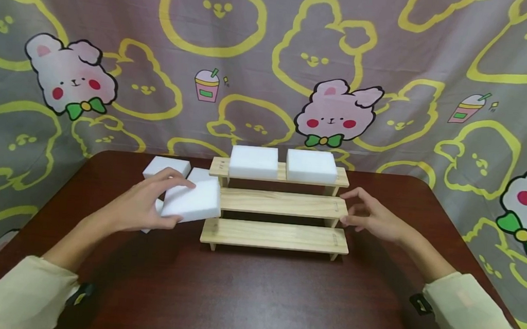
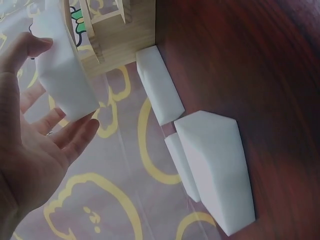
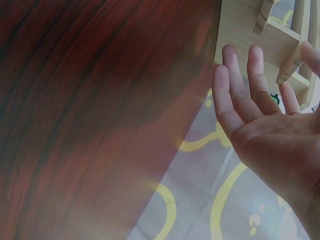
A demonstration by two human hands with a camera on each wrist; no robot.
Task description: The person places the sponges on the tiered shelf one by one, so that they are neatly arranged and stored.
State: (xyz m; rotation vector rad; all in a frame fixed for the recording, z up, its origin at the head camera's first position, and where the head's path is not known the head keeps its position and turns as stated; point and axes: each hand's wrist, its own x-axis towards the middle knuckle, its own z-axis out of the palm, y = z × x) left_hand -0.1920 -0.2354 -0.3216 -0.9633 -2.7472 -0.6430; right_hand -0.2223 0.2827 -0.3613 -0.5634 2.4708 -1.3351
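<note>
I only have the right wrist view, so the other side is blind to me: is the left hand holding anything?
Observer: Yes, the left hand grips a white foam block beside the wooden step shelf.
Operator: Anything on that shelf?
Observer: Two more blocks sit side by side on its top step.
Operator: Any spares?
Observer: Three spare blocks lie on the table, left of the shelf.
</note>
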